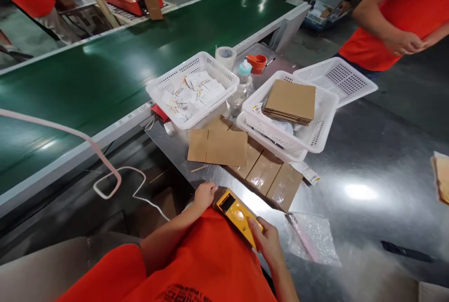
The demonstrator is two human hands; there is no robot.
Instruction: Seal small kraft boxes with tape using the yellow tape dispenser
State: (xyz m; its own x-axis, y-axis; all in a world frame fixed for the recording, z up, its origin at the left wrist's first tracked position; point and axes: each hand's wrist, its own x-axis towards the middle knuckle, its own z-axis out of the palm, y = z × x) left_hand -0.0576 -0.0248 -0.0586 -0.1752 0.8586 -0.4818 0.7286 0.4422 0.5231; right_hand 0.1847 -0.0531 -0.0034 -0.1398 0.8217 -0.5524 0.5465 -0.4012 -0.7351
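My right hand (pixel 269 241) is closed around the lower end of a yellow handheld device (pixel 242 218), its thumb on the front face. The device has a small dark screen at the far end and a round pale button. At that far end, my left hand (pixel 204 195) has its fingers curled beside a brownish piece (pixel 219 194); what they grip is hidden. Just beyond lie flat brown cardboard pieces (pixel 224 147) and a row of plastic-wrapped small cartons (pixel 264 173). A clear bubble-wrap bag (pixel 314 239) with something pinkish inside rests right of my right hand.
White baskets hold tagged slips (pixel 199 89) and stacked cardboard (pixel 291 101). Tape (pixel 226 56), a teal-capped bottle (pixel 244 69) and an orange tape dispenser (pixel 257 62) stand between. A green conveyor (pixel 140 54) runs behind the metal table (pixel 368 166). Co-workers (pixel 403 26) stand right and far left.
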